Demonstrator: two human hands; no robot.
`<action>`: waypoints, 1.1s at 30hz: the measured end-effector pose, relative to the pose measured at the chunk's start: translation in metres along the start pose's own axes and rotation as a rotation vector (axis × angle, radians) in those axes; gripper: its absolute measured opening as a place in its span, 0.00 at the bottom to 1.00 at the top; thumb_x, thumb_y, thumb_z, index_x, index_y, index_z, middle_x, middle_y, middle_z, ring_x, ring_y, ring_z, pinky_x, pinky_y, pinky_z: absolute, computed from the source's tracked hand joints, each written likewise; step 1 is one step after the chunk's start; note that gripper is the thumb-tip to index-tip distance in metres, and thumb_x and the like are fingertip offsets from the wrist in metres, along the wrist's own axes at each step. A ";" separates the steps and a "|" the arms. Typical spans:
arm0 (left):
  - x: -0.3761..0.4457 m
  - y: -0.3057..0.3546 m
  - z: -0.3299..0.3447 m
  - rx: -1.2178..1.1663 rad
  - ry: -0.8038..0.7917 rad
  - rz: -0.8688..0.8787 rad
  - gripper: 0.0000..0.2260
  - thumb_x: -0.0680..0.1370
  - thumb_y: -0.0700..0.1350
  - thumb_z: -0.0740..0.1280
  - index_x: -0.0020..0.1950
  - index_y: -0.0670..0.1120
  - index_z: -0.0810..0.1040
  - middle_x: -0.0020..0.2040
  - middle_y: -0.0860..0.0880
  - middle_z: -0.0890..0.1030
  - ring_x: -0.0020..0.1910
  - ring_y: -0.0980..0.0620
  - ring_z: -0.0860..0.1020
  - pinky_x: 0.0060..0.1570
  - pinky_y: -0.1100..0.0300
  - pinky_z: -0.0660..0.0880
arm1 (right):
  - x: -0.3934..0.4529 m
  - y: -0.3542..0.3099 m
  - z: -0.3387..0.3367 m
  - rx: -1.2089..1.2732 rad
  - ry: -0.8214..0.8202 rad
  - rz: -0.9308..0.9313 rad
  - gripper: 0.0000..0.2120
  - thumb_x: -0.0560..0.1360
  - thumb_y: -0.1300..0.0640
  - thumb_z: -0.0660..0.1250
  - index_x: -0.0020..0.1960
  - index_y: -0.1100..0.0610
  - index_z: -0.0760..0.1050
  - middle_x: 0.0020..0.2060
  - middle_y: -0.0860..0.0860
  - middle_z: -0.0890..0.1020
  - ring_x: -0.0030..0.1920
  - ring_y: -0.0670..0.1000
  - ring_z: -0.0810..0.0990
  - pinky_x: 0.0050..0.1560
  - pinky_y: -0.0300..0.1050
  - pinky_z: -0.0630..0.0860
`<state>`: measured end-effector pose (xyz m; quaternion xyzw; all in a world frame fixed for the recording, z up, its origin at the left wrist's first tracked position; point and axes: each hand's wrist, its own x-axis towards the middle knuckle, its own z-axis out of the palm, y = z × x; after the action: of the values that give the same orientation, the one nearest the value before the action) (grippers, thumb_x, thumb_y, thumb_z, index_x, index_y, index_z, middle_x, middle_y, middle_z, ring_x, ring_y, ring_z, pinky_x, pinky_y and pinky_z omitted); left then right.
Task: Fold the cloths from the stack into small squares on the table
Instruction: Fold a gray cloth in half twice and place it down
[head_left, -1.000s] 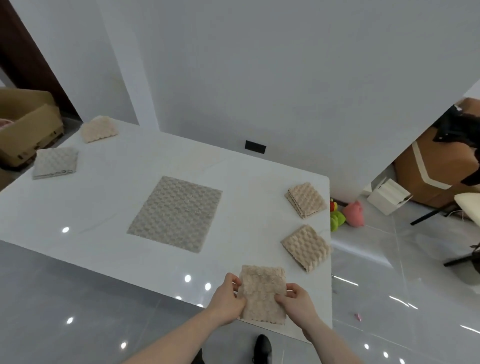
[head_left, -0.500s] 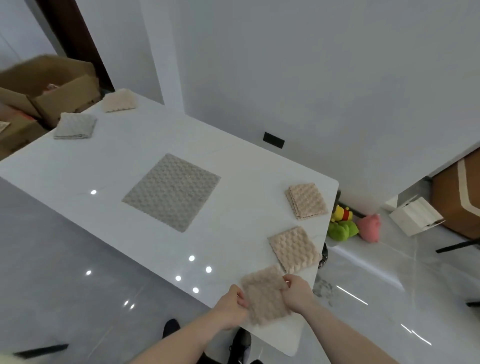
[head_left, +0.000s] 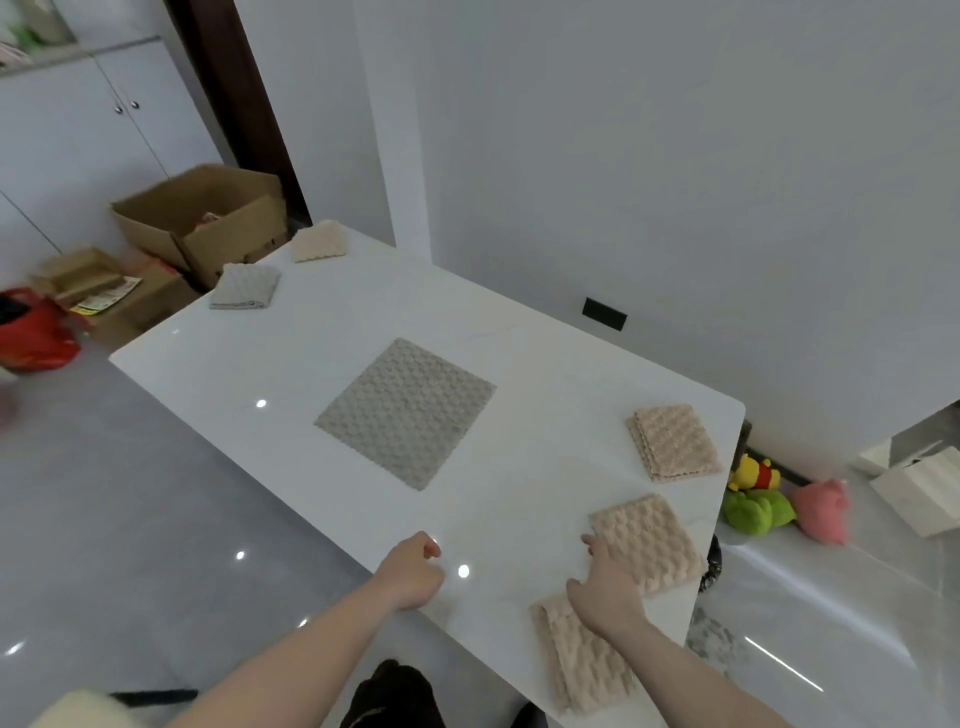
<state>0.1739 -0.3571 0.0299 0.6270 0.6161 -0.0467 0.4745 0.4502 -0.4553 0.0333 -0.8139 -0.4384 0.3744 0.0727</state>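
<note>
A folded beige cloth (head_left: 579, 660) lies at the near right corner of the white table (head_left: 322, 358). My right hand (head_left: 605, 584) hovers over its far end with fingers spread, touching the edge of a second folded beige cloth (head_left: 649, 543). A third folded beige cloth (head_left: 672, 441) lies further back on the right. My left hand (head_left: 413, 569) rests at the table's near edge, fingers curled, holding nothing. An unfolded grey cloth (head_left: 405, 410) lies flat in the table's middle. At the far left end sit a folded grey cloth (head_left: 244, 287) and a beige one (head_left: 318, 241).
Open cardboard boxes (head_left: 202, 218) and a red bag (head_left: 31, 330) stand on the floor beyond the table's left end. Plush toys (head_left: 763, 499) and a white box (head_left: 919, 488) lie on the floor to the right. A wall runs behind the table.
Both hands let go of the folded beige cloth, which now lies at the near right corner. My left hand moved left, away from it. The camera turned left.
</note>
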 end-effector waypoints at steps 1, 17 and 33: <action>0.005 -0.006 -0.016 0.034 0.023 0.003 0.12 0.76 0.43 0.64 0.58 0.53 0.71 0.63 0.52 0.72 0.56 0.54 0.73 0.49 0.64 0.70 | 0.004 -0.015 0.004 -0.011 -0.003 -0.028 0.33 0.75 0.55 0.64 0.78 0.49 0.59 0.73 0.51 0.68 0.62 0.54 0.78 0.55 0.45 0.75; 0.162 -0.080 -0.245 0.626 -0.056 0.185 0.24 0.77 0.42 0.62 0.73 0.46 0.69 0.83 0.49 0.46 0.79 0.44 0.53 0.72 0.52 0.65 | 0.113 -0.242 0.126 -0.073 -0.032 -0.083 0.34 0.77 0.56 0.63 0.81 0.52 0.57 0.76 0.49 0.64 0.71 0.56 0.67 0.71 0.47 0.69; 0.156 -0.149 -0.269 0.851 -0.232 0.408 0.21 0.74 0.42 0.60 0.67 0.44 0.75 0.69 0.48 0.72 0.71 0.47 0.66 0.67 0.55 0.69 | 0.070 -0.264 0.215 -0.151 0.098 0.156 0.10 0.80 0.53 0.63 0.61 0.49 0.71 0.59 0.49 0.73 0.58 0.53 0.72 0.54 0.45 0.75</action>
<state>-0.0521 -0.0992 -0.0041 0.8641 0.3499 -0.2698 0.2410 0.1550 -0.2870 -0.0394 -0.8661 -0.3964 0.3046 0.0029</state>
